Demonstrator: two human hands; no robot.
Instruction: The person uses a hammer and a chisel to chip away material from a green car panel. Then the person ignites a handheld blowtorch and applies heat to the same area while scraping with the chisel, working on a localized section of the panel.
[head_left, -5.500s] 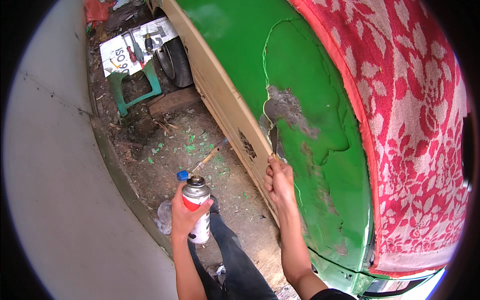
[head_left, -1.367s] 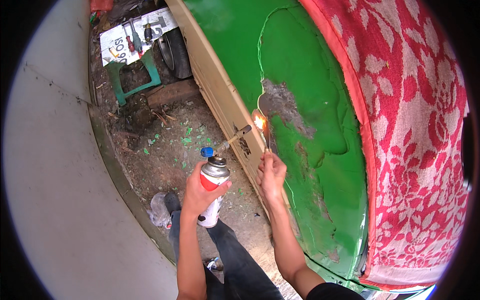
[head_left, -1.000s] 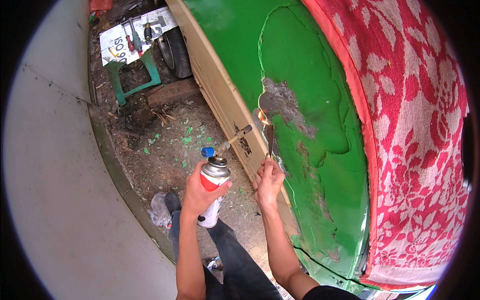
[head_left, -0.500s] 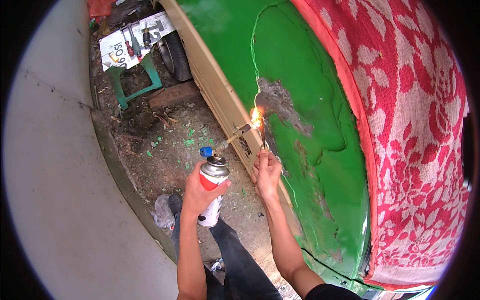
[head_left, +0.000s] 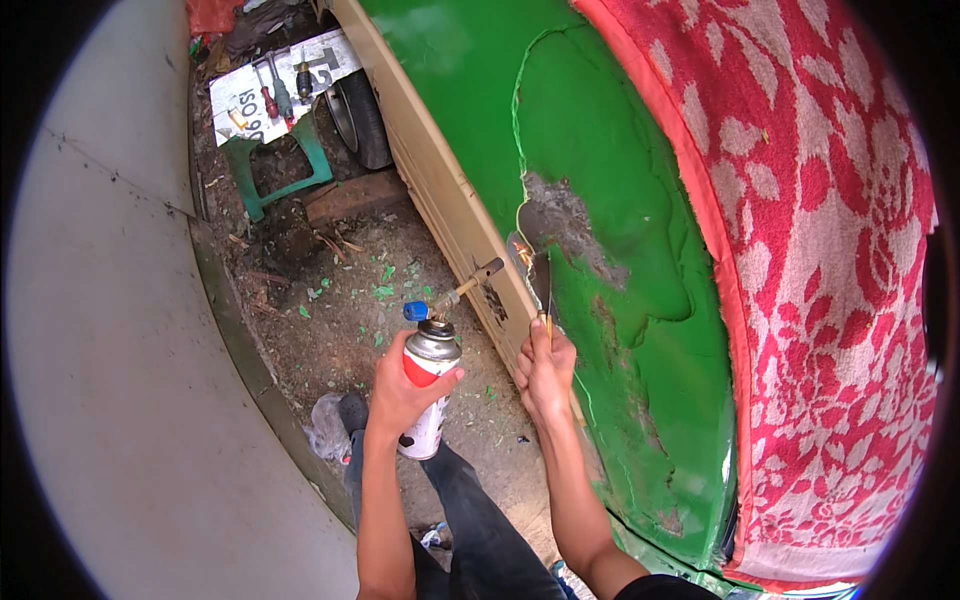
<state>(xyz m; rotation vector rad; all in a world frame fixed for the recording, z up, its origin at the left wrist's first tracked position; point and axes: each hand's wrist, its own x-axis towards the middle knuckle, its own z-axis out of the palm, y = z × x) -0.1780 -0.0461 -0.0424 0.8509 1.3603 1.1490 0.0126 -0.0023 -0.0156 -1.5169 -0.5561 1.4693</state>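
My left hand (head_left: 398, 392) is wrapped round the can of a gas blowtorch (head_left: 430, 348), white with a red patch and a blue knob. Its brass nozzle (head_left: 486, 271) points at the edge of a green-painted vehicle panel (head_left: 660, 240). A small orange glow (head_left: 524, 256) shows just beyond the nozzle, beside the blade. Closed on the handle of a scraper (head_left: 543, 285), my right hand (head_left: 547, 372) is at the panel's near edge. The thin blade lies along the lifted paint edge. Bare grey-brown patches (head_left: 575, 230) show beside it, where paint is gone.
A red-and-white floral cloth (head_left: 800, 300) covers the right side. On the left curves a pale wall-like surface (head_left: 110, 330). Hand tools (head_left: 275, 95) lie on a white board over a green stool (head_left: 300, 170), near a wheel (head_left: 358, 120). Green paint flakes (head_left: 384, 285) litter the ground.
The bright flame at the blade has shrunk to a small orange glow. My right hand and the scraper have moved slightly toward me and right. The torch stays nearly in place.
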